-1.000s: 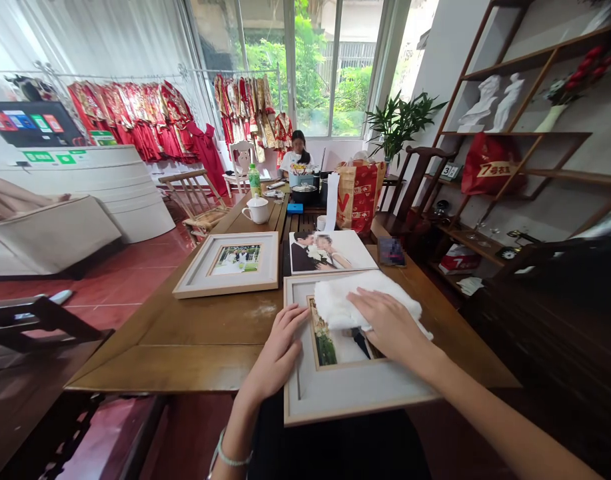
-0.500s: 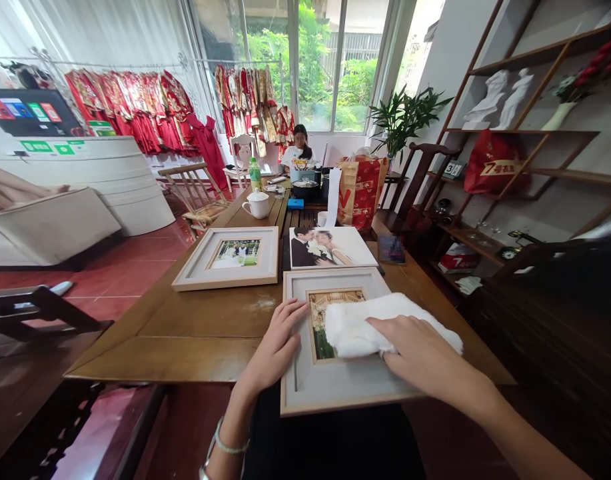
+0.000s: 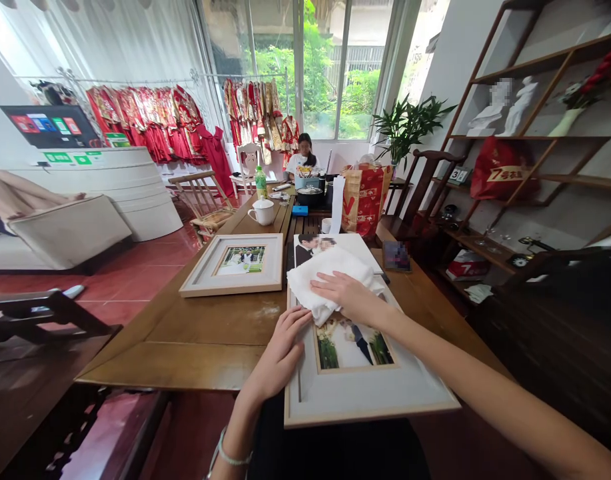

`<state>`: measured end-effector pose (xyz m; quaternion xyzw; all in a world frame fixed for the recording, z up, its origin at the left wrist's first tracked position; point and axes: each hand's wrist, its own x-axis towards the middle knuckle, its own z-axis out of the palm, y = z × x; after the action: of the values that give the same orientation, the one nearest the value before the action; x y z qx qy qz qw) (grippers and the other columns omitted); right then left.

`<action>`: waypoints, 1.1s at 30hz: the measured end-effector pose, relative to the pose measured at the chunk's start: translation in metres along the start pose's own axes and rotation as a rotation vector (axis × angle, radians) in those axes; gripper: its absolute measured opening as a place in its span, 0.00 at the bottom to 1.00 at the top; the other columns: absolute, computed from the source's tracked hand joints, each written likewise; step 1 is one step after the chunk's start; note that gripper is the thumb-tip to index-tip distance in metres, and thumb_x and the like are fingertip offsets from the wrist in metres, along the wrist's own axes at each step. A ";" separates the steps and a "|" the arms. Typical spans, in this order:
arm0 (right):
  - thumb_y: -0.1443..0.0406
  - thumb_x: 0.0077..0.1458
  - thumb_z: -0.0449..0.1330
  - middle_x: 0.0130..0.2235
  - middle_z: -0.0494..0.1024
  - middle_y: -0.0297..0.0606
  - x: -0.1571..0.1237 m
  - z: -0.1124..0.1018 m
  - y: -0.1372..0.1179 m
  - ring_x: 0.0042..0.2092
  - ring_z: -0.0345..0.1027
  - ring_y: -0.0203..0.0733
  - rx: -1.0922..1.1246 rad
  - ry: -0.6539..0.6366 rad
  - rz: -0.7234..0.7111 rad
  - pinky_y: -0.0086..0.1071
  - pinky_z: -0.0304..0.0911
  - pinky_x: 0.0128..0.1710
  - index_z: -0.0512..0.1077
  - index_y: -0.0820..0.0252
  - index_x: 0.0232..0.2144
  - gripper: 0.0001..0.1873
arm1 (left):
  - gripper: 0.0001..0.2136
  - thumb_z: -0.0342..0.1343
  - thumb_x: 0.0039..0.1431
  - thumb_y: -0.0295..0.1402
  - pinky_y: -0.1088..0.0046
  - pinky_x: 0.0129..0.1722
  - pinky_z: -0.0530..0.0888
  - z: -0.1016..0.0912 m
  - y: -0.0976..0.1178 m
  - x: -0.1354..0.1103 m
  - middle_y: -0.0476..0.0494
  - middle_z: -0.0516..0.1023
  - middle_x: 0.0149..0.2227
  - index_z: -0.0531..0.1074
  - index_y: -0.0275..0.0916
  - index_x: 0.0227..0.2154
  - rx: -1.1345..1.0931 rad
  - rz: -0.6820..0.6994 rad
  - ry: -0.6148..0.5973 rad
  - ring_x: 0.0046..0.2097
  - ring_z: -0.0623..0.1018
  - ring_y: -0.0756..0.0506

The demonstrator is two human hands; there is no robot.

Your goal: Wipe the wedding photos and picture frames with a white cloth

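A light wooden picture frame [image 3: 345,400] with a pale mat lies at the table's near edge, slightly overhanging it. My left hand [image 3: 281,350] rests on its left side, fingers stretched out and holding nothing. Under my right hand [image 3: 352,298] is a white cloth [image 3: 308,275], pressed against the frame's far part. The cloth hides the top of the framed photo [image 3: 355,347] and part of an unframed photo print [image 3: 305,250] behind. To the left, a second framed picture [image 3: 235,289] lies face up.
The wooden table [image 3: 195,360] also bears a white lidded cup [image 3: 262,212], a green-capped bottle [image 3: 260,181], a blue box [image 3: 300,211], a red-and-tan paper bag [image 3: 368,200] and a dark small picture [image 3: 397,256] at right. A person [image 3: 301,160] sits at the far end.
My right hand has slid the white cloth left and away from me, to the frame's far edge, uncovering the lower part of the photo. My left hand stays on the frame's side.
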<state>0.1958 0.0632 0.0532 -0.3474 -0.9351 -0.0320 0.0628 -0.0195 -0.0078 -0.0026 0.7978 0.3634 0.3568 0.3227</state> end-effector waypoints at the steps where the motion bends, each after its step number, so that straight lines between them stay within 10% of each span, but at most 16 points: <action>1: 0.84 0.40 0.49 0.60 0.64 0.42 0.002 0.002 -0.002 0.63 0.50 0.44 0.004 -0.011 0.000 0.45 0.48 0.61 0.63 0.62 0.55 0.38 | 0.25 0.43 0.58 0.21 0.52 0.64 0.50 0.000 0.000 0.000 0.44 0.61 0.60 0.61 0.45 0.57 0.000 -0.003 -0.004 0.64 0.53 0.42; 12: 0.79 0.43 0.54 0.45 0.77 0.45 -0.033 -0.019 -0.048 0.49 0.69 0.48 0.019 -0.109 0.052 0.39 0.62 0.48 0.72 0.63 0.43 0.23 | 0.10 0.44 0.62 0.28 0.57 0.61 0.54 0.001 0.004 0.002 0.40 0.65 0.52 0.64 0.41 0.44 0.003 -0.020 0.043 0.62 0.55 0.42; 19: 0.80 0.49 0.51 0.56 0.70 0.42 -0.014 -0.019 -0.029 0.60 0.55 0.50 -0.061 0.130 0.080 0.49 0.49 0.59 0.65 0.60 0.52 0.28 | 0.13 0.44 0.57 0.24 0.57 0.61 0.54 0.001 0.005 0.001 0.39 0.63 0.53 0.62 0.41 0.45 0.000 -0.032 0.063 0.60 0.58 0.41; 33: 0.78 0.41 0.52 0.62 0.58 0.55 0.001 -0.006 -0.024 0.66 0.37 0.50 -0.003 -0.056 -0.038 0.47 0.39 0.64 0.64 0.76 0.53 0.32 | 0.17 0.41 0.66 0.32 0.59 0.63 0.52 0.003 0.007 0.000 0.38 0.56 0.59 0.53 0.40 0.56 -0.028 -0.099 0.081 0.62 0.55 0.43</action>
<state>0.1797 0.0455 0.0587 -0.3304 -0.9428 -0.0250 0.0356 -0.0146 -0.0120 0.0011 0.7591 0.4103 0.3774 0.3360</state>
